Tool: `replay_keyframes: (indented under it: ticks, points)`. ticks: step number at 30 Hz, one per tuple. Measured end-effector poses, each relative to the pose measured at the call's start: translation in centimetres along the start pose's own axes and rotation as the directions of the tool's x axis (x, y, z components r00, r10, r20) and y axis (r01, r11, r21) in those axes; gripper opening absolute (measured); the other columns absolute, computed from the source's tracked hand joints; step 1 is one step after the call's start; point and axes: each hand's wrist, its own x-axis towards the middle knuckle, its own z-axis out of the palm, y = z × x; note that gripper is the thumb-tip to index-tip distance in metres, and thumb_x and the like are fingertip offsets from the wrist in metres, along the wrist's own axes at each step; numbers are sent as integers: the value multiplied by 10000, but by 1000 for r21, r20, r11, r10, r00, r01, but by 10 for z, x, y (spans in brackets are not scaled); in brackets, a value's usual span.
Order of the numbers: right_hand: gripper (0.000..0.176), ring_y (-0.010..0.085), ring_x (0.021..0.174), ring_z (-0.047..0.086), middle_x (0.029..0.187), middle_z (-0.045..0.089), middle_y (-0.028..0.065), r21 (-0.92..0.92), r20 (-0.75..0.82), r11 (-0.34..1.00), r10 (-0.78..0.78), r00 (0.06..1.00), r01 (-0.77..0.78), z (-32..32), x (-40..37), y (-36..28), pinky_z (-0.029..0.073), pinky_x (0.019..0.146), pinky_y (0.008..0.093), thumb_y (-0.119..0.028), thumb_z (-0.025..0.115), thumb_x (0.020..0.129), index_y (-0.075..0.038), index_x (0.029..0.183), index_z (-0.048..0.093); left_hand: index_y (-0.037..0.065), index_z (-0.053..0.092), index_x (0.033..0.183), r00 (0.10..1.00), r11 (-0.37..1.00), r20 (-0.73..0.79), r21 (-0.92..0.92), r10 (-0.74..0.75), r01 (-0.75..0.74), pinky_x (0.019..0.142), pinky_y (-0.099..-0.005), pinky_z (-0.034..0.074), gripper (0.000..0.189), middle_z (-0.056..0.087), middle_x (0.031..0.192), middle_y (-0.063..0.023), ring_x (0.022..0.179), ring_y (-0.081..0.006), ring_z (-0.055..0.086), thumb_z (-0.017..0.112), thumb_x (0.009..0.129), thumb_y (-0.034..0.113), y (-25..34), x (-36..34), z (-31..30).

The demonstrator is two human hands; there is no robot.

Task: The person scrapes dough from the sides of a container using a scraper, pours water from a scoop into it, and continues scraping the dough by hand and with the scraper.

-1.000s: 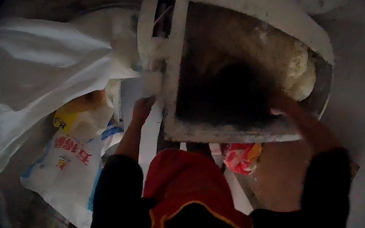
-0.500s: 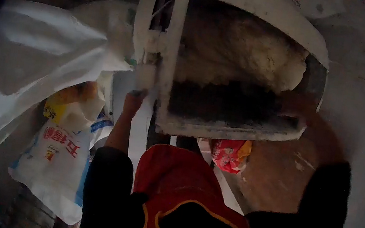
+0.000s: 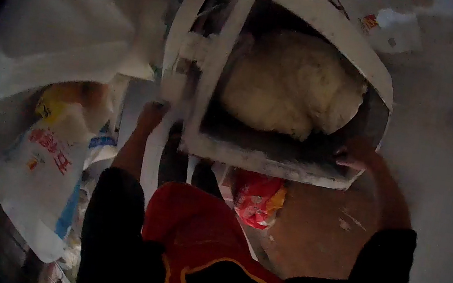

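A large lump of pale dough lies in the tilted tub of a dough mixer, its surface uneven and rounded. My right hand reaches over the tub's near right corner, fingers curled inward and apart from the dough. Whatever those fingers hold, if anything, is too dark to make out. At the mixer's left side, my left hand is closed against the pale housing. What it grips there is hidden.
White plastic sheeting hangs at the left above a printed white sack. A red bag rests on the brown floor below the tub. Another printed sack lies beyond the mixer.
The dough, blurred and higher in the tub before, now shows clearly as a lump spreading lower. My right hand's fingers are clearer at the corner. The whole view has shifted and turned slightly.
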Motion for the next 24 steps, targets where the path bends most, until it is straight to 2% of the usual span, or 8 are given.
replay_keyframes:
  ticks: [4, 6, 9, 11, 15, 18, 21, 24]
  points:
    - [293, 337, 874, 568, 957, 603, 162, 248, -227, 965, -21, 974, 79, 31, 1, -18, 446, 772, 392, -195, 579, 716, -109, 993, 628, 16, 630, 885, 962, 976, -174, -3, 213, -217, 750, -436, 436, 434, 601, 933, -199, 879, -358, 562, 511, 805, 426, -39, 9, 24]
    - [289, 349, 875, 562, 963, 592, 182, 342, -359, 913, -92, 929, 222, 28, -19, -23, 443, 771, 393, -184, 567, 736, -95, 1006, 619, 32, 637, 881, 951, 979, -252, -52, 180, -199, 770, -440, 427, 435, 603, 945, -188, 907, -354, 557, 498, 812, 438, -34, 6, 28]
    - [298, 356, 856, 564, 935, 597, 180, 424, -274, 903, 208, 939, -77, 51, -41, -16, 437, 769, 397, -158, 552, 757, -72, 1039, 597, 50, 632, 897, 971, 990, -225, -97, 81, -105, 800, -434, 421, 450, 599, 959, -173, 936, -341, 552, 519, 788, 471, -34, 8, 31]
    - [291, 315, 825, 581, 921, 611, 163, 414, -337, 909, 210, 918, -56, 46, -60, -28, 444, 745, 375, -142, 556, 769, -57, 1045, 592, 56, 617, 941, 974, 997, -213, 9, 83, -83, 812, -437, 418, 489, 593, 983, -169, 952, -345, 547, 534, 762, 503, -43, 17, 37]
    - [269, 210, 801, 602, 905, 633, 131, 557, -458, 830, 303, 836, 4, 60, -66, -38, 457, 711, 321, -129, 563, 798, -42, 1051, 590, 69, 586, 1024, 945, 997, -318, -62, -69, 52, 804, -442, 428, 559, 586, 1025, -167, 960, -355, 548, 563, 718, 536, -49, 24, 46]
    - [259, 163, 819, 600, 917, 631, 141, 552, -470, 832, 366, 803, -56, 60, -73, -56, 462, 707, 295, -138, 566, 813, -37, 1049, 592, 71, 559, 1070, 944, 999, -327, -23, -49, 44, 801, -443, 435, 559, 577, 1055, -171, 969, -356, 549, 570, 722, 508, -61, 36, 55]
    - [302, 206, 872, 597, 954, 614, 158, 598, -565, 802, 414, 714, 8, 70, -75, -59, 461, 747, 310, -127, 543, 821, -41, 1110, 554, 61, 568, 1048, 961, 975, -181, -111, -208, 190, 811, -435, 436, 536, 579, 1044, -179, 984, -343, 547, 590, 714, 481, -12, 2, 25]
    - [360, 269, 938, 577, 1043, 584, 174, 464, -733, 885, 392, 556, -12, 80, -64, -48, 454, 777, 334, -128, 521, 829, -55, 1181, 499, 51, 569, 1043, 963, 979, -236, -185, -129, 86, 810, -435, 437, 530, 582, 1038, -179, 975, -343, 553, 604, 707, 460, -13, -4, 23]
